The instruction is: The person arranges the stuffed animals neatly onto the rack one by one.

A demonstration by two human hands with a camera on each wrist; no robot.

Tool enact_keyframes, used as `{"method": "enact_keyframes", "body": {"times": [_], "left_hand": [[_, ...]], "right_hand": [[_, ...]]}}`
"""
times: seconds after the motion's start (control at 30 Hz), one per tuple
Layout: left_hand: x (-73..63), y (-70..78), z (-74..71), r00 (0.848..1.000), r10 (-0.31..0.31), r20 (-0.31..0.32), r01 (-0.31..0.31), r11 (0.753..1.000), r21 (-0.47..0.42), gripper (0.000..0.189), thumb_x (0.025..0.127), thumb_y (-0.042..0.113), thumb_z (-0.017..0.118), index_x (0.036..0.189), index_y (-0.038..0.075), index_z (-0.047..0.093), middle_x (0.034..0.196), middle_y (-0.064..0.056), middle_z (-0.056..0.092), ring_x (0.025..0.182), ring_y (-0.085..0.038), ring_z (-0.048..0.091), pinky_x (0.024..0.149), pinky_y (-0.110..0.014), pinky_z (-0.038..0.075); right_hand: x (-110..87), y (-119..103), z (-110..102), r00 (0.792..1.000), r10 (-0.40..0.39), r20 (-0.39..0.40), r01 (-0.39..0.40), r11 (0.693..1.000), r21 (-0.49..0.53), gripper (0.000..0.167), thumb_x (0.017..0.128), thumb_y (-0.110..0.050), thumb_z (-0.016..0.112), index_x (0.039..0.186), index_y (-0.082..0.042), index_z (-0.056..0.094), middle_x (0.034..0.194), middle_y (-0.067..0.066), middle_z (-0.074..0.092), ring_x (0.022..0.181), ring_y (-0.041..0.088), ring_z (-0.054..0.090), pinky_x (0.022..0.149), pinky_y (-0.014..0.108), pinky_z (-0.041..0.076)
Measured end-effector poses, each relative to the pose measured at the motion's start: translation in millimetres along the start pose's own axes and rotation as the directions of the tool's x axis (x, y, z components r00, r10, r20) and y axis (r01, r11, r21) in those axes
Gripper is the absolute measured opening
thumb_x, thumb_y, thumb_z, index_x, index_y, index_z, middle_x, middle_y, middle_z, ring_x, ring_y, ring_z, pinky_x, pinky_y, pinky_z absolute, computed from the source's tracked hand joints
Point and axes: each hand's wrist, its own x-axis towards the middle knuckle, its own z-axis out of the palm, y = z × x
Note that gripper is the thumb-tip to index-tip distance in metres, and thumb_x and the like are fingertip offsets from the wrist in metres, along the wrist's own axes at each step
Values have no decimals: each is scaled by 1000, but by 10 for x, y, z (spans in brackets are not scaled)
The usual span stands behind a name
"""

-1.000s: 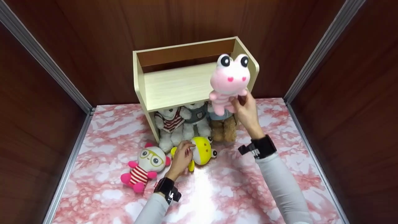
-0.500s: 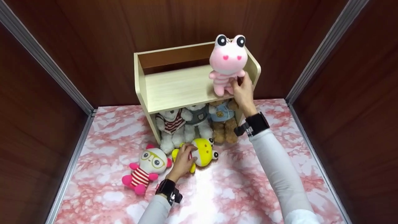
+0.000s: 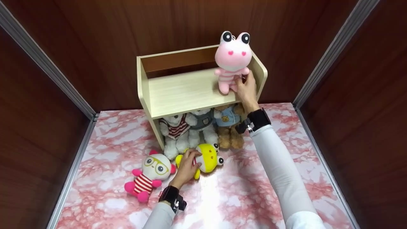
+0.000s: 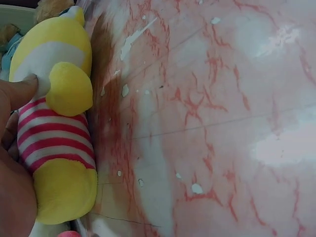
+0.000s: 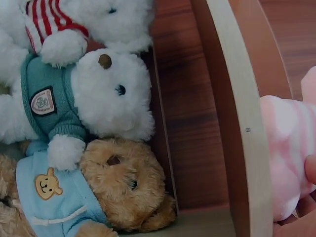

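A pink frog plush toy (image 3: 233, 57) with big black eyes stands upright at the right end of the shelf's upper board (image 3: 178, 92). My right hand (image 3: 247, 89) grips it by its striped lower body, and in the right wrist view its legs (image 5: 284, 158) sit right at the board's edge. On the floor, a yellow frog plush toy (image 3: 207, 158) lies on its back in front of the shelf. My left hand (image 3: 187, 167) holds it round its striped middle, thumb near the white chin in the left wrist view. The fingers beneath are partly hidden.
Below the upper board sit a white bear in stripes (image 3: 176, 130), a white bear in a grey-green top (image 3: 203, 122) and a brown bear in blue (image 3: 228, 119). A pink-and-white panda plush (image 3: 152, 171) lies at left. Dark wood walls (image 3: 95, 47) enclose the pink marbled floor (image 3: 248, 190).
My right hand has raised the pink frog and carried it back over the upper board, where it then sinks slightly into place. The left hand stays on the yellow frog.
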Motion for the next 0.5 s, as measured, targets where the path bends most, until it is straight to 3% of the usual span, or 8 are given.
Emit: {"method": "enact_keyframes", "body": {"times": [0.33,0.5], "left_hand": [[-70,-4,20,999,-36,13,36,999,-2,33,91,1,74,122,7,65,134,-13,54,131,-36,51,110,-53,41],[-86,12,10,999,-51,7,52,998,-26,33,91,1,74,122,8,66,135,-13,54,132,-36,50,112,-52,40]], "right_hand": [[120,5,-1,998,59,-19,-57,995,87,42,107,-5,51,149,-6,48,140,17,58,111,29,66,93,37,58],[159,22,7,999,51,-6,-50,990,135,43,109,-7,48,152,-5,44,139,19,58,107,31,68,94,39,58]]}}
